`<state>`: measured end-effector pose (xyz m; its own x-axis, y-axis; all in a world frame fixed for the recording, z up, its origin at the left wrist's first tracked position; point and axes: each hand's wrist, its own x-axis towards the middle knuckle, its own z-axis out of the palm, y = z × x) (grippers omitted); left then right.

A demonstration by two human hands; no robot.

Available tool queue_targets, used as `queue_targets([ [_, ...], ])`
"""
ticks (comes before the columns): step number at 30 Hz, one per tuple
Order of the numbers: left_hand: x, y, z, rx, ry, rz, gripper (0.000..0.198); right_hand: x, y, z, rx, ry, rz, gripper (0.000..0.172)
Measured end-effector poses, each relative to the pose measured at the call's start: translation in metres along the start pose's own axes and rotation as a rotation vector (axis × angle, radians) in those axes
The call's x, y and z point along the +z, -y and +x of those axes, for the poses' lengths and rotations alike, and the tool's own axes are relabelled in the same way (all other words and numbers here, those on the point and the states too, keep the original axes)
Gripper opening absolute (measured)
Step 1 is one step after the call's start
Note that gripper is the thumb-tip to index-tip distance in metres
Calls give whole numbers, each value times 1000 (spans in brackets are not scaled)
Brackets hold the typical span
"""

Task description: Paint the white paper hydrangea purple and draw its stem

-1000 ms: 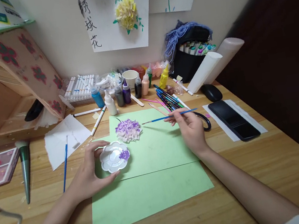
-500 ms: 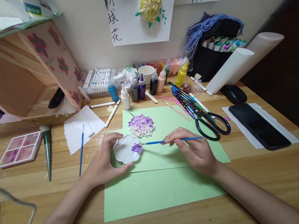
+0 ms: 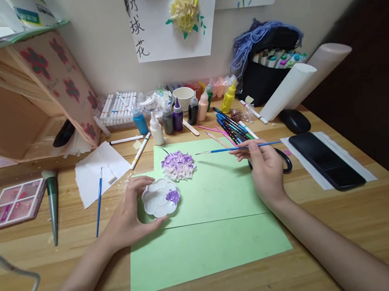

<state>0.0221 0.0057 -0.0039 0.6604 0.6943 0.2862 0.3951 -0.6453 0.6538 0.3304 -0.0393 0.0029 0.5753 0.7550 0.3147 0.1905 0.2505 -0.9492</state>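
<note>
a light green paper sheet (image 3: pixel 218 201) lies on the wooden desk (image 3: pixel 339 221). a purple-and-white paper flower (image 3: pixel 178 165) sits left of the grip of the right hand (image 3: pixel 266 166), just beyond the white flower-shaped palette (image 3: pixel 157 201) clasped by the left hand (image 3: pixel 128 217). the right grip pinches a thin blue paintbrush (image 3: pixel 225 150), long axis level, bristles pointing left at the flower.

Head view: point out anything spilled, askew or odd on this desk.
Nothing is spilled: the purple paint sits inside one well of the palette, steadied by the left hand. The right hand holds its brush above the paper. The white sheet lies crooked beside the green paper, and the flowered cardboard panel leans tilted.
</note>
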Motion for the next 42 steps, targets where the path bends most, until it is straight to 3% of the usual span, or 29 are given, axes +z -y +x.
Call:
queue_targets([
  [17,1,6,-2,16,-13,10,70,1,-8,0,3,127,-56,27],
  [38,1,4,0,33,-5,37,67,-1,-8,3,-27,128,-42,25],
  [42,1,5,-1,18,-6,2,67,2,-13,3,-4,190,-27,25],
])
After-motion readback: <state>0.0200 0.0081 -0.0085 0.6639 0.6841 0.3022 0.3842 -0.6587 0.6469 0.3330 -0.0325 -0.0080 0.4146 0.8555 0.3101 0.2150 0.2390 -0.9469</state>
